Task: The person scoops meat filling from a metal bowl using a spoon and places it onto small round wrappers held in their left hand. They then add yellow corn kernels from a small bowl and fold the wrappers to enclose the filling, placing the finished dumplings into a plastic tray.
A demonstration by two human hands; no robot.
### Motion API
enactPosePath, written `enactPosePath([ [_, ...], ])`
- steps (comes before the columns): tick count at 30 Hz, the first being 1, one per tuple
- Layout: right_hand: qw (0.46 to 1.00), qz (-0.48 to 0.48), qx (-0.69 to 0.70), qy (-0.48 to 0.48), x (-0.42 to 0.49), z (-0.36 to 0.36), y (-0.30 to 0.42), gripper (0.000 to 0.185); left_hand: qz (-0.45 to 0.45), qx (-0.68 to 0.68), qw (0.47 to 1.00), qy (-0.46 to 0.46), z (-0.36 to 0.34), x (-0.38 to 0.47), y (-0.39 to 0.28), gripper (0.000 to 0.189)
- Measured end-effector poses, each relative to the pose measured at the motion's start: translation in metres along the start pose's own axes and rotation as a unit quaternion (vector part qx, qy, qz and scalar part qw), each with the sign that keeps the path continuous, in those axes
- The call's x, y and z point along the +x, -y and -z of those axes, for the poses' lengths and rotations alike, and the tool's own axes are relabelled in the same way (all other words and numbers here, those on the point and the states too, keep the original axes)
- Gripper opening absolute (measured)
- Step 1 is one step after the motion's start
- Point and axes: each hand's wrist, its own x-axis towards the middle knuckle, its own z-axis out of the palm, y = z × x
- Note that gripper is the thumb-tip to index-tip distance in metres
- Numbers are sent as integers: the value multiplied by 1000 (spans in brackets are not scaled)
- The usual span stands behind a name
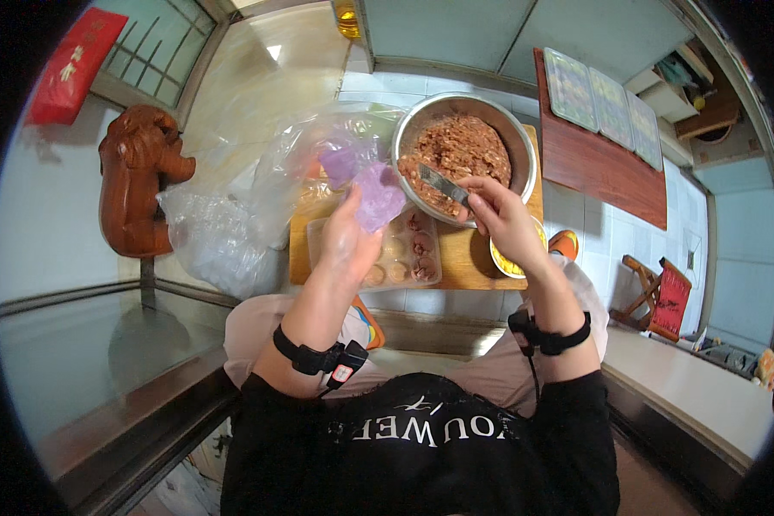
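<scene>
My left hand (350, 242) holds a thin round purple dough wrapper (380, 197) on its fingers, just left of a steel bowl (527, 155). My right hand (500, 222) grips a flat metal spatula (444, 185), its blade over minced meat filling (467, 142) in that bowl. Whether the blade carries filling is hard to tell. Below my left hand lies a clear plastic tray (439, 274) with filled dumplings (420, 245) and several pale round pieces. My right forearm partly covers a small bowl of yellow bits (508, 267), perhaps corn.
Everything stands on a low wooden table (466, 276). Clear plastic bags (226, 235) spread to the left, with more purple wrappers (338, 164) among them. Covered trays (596, 100) rest on a red-brown table (609, 161). A carved wooden figure (132, 184) and a folding stool (669, 300) are nearby.
</scene>
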Motion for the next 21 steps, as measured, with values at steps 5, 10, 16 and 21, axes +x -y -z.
enactPosePath([
  [5, 951, 202, -224, -73, -24, -26, 16, 37, -11, -68, 994, 83, -17, -13, -5, 47],
  [10, 888, 263, -363, -98, -30, -46, 16, 55, -13, -101, 987, 126, -27, -23, -9, 50],
  [16, 869, 278, -400, -80, -32, -58, 12, 70, -17, -84, 987, 133, -28, -24, -7, 52],
  [21, 873, 249, -418, -34, -39, -42, 24, 60, -24, -77, 993, 83, -21, -17, -13, 52],
])
